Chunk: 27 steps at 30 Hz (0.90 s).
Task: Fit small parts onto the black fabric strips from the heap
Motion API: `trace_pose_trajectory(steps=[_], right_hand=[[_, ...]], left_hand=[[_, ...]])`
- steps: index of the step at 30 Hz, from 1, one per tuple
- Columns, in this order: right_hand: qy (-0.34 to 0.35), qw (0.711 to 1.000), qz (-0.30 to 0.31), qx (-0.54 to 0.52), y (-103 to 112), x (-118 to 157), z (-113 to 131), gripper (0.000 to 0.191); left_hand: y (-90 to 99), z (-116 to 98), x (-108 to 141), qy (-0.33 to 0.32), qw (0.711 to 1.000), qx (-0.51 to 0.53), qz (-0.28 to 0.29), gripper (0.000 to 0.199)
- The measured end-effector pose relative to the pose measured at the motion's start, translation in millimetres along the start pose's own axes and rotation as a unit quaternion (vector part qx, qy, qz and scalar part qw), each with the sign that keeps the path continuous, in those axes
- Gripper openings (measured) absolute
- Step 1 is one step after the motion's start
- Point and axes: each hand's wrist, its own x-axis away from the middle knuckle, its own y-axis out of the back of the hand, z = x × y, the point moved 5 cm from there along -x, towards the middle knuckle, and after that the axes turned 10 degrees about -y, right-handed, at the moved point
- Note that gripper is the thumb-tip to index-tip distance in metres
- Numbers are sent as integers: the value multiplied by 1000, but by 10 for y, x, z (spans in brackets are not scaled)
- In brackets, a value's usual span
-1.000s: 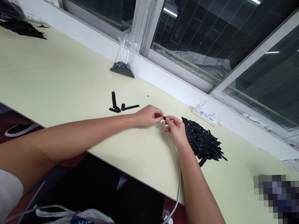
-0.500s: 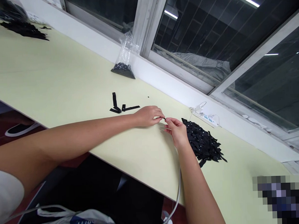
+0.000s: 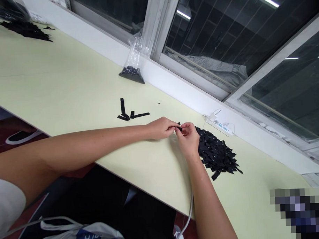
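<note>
Over the pale yellow table [image 3: 77, 84], my left hand [image 3: 162, 128] and my right hand [image 3: 188, 137] meet with their fingertips close together. Between them is a small black fabric strip [image 3: 178, 128], pinched by both hands and partly hidden by the fingers. Just beyond my right hand lies a heap of black strips [image 3: 218, 152] with small light dots on them. To the left of my left hand, a few loose black strips [image 3: 124, 112] rest on the tabletop, some of them bent.
A clear bag with small black pieces [image 3: 133, 73] stands against the window ledge. A white power strip [image 3: 219, 126] lies behind the heap. More black strips [image 3: 27, 30] sit at the far left. A pale cable [image 3: 191, 209] hangs over the table's front edge.
My hands have shifted slightly right and turned. More of the black strip shows between my fingers, and my right fingers have curled in around it.
</note>
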Motion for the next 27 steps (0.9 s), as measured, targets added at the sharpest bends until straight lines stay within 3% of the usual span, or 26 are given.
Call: trace_pose_trajectory(steps=[11,16,27], right_hand=[[27,999,34,5,-58,49,53,20],[2,1000,23,16,-98,67,50,19],[-31,999,20,-25,-109,25,-31,27]], left_hand=[[21,68,2,68,994,81,-27,35],[61,61,-22,99,991,84,-46,30],[17,111,-12,74,993,81,-39,28]])
